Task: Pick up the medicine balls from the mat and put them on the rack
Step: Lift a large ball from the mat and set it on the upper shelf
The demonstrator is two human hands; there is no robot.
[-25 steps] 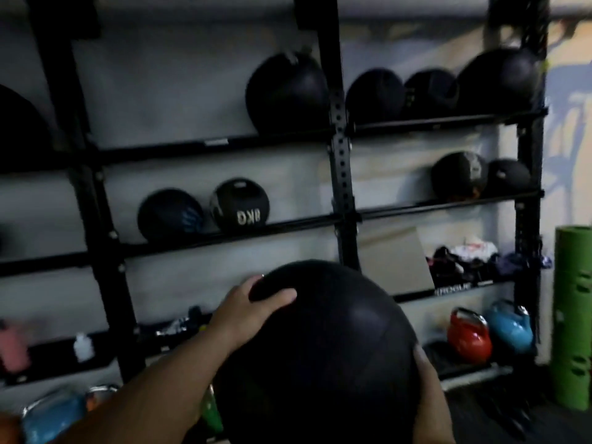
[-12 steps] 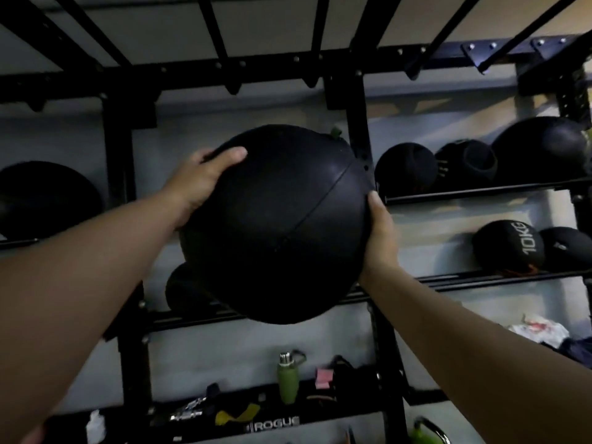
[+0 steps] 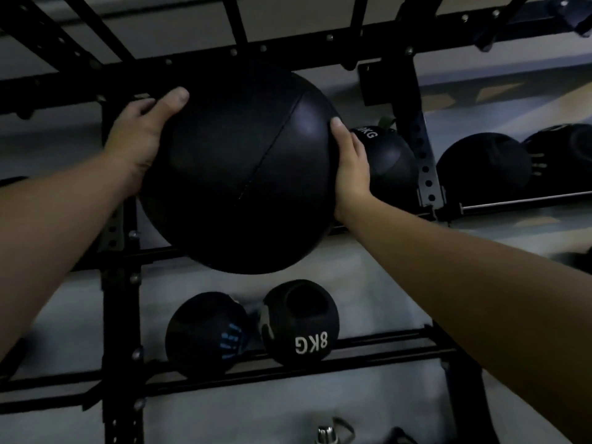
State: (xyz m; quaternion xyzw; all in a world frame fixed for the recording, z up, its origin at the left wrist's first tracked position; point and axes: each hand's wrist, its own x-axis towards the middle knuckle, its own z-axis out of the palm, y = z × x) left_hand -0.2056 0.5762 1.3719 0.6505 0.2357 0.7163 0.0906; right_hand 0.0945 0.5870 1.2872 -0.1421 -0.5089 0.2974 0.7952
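Note:
A large black medicine ball (image 3: pixel 237 174) with a stitched seam is held high against the black wall rack (image 3: pixel 118 315), level with its upper shelf. My left hand (image 3: pixel 141 136) grips the ball's upper left side, thumb over the top. My right hand (image 3: pixel 350 168) presses flat on its right side. Whether the ball's underside touches the upper shelf rail (image 3: pixel 153 254) cannot be told. Just right of it, behind my right hand, sits a smaller black ball marked in KG (image 3: pixel 390 165).
On the shelf below rest a black ball with blue print (image 3: pixel 208 333) and a handled ball marked 8KG (image 3: pixel 301 322). More dark balls (image 3: pixel 483 168) sit on the upper shelf beyond the right upright (image 3: pixel 423 161). Overhead bars (image 3: pixel 234 24) cross above. A bottle top (image 3: pixel 326 434) shows at the bottom.
Both hands have raised the large ball from chest height up to the upper shelf level and closer to the rack. The view has tilted upward.

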